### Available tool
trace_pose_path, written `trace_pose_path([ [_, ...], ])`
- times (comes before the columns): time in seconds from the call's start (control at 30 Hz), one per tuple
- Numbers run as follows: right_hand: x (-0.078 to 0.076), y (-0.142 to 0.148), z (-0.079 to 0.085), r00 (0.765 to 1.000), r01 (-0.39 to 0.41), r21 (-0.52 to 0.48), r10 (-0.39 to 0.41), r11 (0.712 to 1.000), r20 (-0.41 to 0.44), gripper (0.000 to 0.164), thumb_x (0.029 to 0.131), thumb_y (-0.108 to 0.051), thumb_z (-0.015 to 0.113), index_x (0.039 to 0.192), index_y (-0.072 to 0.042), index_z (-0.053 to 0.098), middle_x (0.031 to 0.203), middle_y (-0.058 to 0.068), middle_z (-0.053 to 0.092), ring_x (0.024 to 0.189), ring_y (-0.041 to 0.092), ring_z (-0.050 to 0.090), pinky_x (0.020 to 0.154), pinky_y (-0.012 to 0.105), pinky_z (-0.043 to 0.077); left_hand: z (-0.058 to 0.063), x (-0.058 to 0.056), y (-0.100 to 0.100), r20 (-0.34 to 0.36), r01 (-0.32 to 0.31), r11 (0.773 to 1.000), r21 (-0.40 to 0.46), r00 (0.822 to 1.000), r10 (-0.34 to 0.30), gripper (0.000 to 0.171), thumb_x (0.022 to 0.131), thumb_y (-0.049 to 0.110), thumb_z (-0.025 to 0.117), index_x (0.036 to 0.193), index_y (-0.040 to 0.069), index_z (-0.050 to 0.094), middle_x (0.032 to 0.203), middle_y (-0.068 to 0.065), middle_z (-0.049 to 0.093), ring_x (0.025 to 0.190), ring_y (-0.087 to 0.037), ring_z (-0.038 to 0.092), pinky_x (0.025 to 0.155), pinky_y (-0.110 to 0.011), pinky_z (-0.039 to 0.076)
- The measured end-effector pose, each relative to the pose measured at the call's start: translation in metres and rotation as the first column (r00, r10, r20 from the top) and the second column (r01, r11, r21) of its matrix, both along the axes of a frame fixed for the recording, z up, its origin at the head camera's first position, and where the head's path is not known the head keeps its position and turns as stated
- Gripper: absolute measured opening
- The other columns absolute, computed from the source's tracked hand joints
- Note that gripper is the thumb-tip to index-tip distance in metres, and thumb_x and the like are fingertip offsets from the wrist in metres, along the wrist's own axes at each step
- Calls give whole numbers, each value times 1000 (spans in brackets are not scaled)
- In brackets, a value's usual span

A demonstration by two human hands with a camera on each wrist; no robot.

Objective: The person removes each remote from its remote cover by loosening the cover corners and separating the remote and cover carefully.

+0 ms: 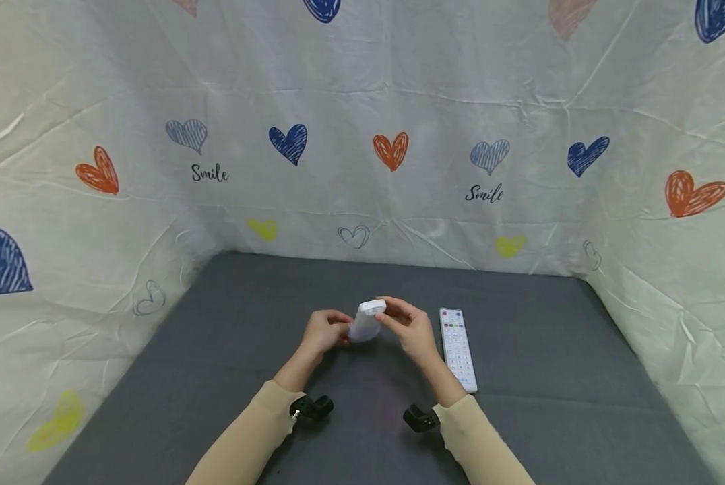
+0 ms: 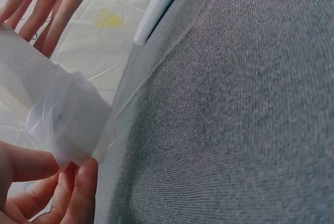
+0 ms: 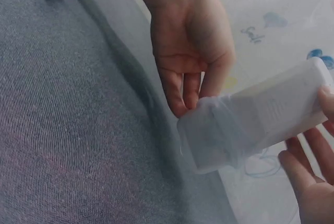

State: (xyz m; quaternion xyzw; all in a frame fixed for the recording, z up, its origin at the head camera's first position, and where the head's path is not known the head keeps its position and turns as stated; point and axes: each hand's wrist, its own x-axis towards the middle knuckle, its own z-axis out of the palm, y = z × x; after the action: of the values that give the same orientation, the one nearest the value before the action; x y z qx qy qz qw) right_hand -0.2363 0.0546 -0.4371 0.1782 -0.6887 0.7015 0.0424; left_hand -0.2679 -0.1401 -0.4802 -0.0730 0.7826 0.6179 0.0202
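A white remote control (image 1: 370,314), its ridged back patch showing in the right wrist view, is held tilted above the table between both hands. A thin translucent plastic sleeve (image 2: 78,125) is bunched round its lower end. My left hand (image 1: 325,331) pinches the loose edge of that sleeve between thumb and fingers. At the upper end, my right hand (image 1: 412,331) grips the remote with the thumb on one side and fingers on the other. The front of the held remote is mostly hidden.
On the dark grey cloth-covered table (image 1: 538,350), a second white remote control (image 1: 458,350) lies buttons up, just right of my right forearm. White fabric (image 1: 332,195) printed with hearts and "Smile" encloses the back and sides. Both wrists wear black camera mounts.
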Motion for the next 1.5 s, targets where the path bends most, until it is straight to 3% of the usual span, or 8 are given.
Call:
trace_pose_path([
  [0.17,2,0,1,1000,-7,36,8,999,-15,35,87,-6,67,120,3,61,119,20,63,101,9,62,86,20,50,1,-1,-2,-31,-26,1000,-4,999,26,9,82,-1,64,89,-2,69,80,-12,68,57,-16,62,58,-33,55],
  [0.47,6,2,3,999,15,59,-17,998,31,39,86,-5,68,122,4,60,120,22,63,106,34,63,84,26,54,0,-4,-4,-92,-61,998,17,994,63,10,81,-2,66,91,-5,68,80,-12,69,59,-13,62,59,-33,56],
  [0.67,1,3,-7,990,-27,-5,27,1000,140,42,85,-1,67,124,7,57,119,27,62,93,22,69,84,49,52,-1,-4,-7,-150,-96,995,11,984,97,10,81,1,69,91,-3,69,81,-14,69,58,-13,62,61,-36,57],
  [0.73,-3,3,-14,983,-47,-45,54,998,178,43,86,-1,66,126,7,55,120,29,60,90,17,70,85,51,51,-2,-4,-8,-168,-107,994,-2,980,105,10,82,2,70,90,-2,69,82,-15,69,59,-14,63,61,-36,57],
  [0.9,-6,1,-24,964,-48,-81,68,996,255,42,87,-6,66,126,5,56,119,26,62,88,15,70,87,47,51,-3,-5,-10,-198,-135,989,-67,973,119,9,82,7,71,90,1,70,81,-13,70,61,-17,65,57,-29,55],
  [1.13,-4,-2,-25,946,10,-42,4,999,325,40,86,-16,70,117,7,62,104,22,69,81,16,71,76,33,57,-2,-5,-13,-250,-168,979,-118,959,135,11,82,11,72,90,4,71,82,-11,71,62,-7,60,56,-19,48],
  [1.3,-4,-2,-25,925,31,-12,-25,999,380,42,85,-22,71,114,8,64,100,19,71,78,16,71,74,33,57,0,-4,-15,-307,-183,974,-133,942,135,10,81,11,73,89,6,71,83,-11,70,68,-8,59,60,-19,47],
  [1.5,-4,-4,-27,914,-18,49,-3,999,405,40,85,-22,71,110,9,65,97,19,71,73,15,70,71,34,58,1,-4,-16,-353,-186,973,-140,927,127,11,81,13,75,90,8,72,84,-9,70,74,-13,61,63,-21,47],
])
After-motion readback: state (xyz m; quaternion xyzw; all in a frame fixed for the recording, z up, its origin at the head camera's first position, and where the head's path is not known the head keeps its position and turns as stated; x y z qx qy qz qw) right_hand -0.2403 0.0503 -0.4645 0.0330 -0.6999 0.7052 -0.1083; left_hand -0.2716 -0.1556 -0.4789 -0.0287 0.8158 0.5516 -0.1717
